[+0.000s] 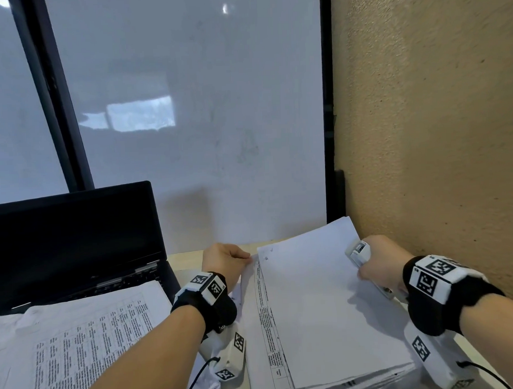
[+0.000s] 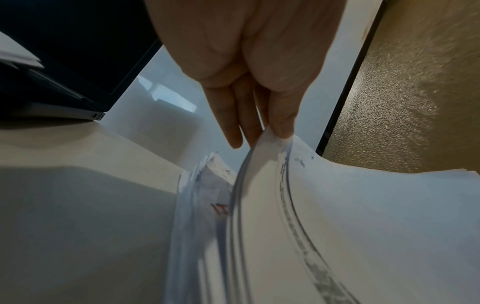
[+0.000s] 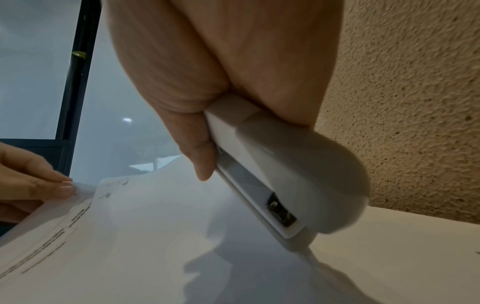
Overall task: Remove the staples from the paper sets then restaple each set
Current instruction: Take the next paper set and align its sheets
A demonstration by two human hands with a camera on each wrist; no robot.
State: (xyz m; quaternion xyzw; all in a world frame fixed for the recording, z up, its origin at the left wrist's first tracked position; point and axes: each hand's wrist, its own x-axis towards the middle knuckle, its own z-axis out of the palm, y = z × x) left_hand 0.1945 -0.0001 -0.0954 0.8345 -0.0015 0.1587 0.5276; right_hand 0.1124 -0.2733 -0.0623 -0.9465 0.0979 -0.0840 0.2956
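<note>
A stack of white paper sets [image 1: 320, 314] lies on the desk in front of me, blank side up, with a printed sheet sticking out along its left edge. My left hand [image 1: 227, 261] pinches the far left corner of a paper set [image 2: 262, 148] between thumb and fingers and lifts it slightly. Small staple marks [image 1: 265, 257] show near that corner. My right hand [image 1: 377, 265] grips a white stapler [image 1: 359, 253] over the stack's right edge, its rear end [image 3: 291, 191] pointing down at the desk.
An open black laptop [image 1: 74, 247] stands at the left, with printed table sheets [image 1: 86, 343] lying over its keyboard. A frosted glass panel [image 1: 188, 109] rises behind the desk and a textured tan wall [image 1: 435, 115] closes the right side. Bare desk [image 3: 389, 246] shows beside the stack.
</note>
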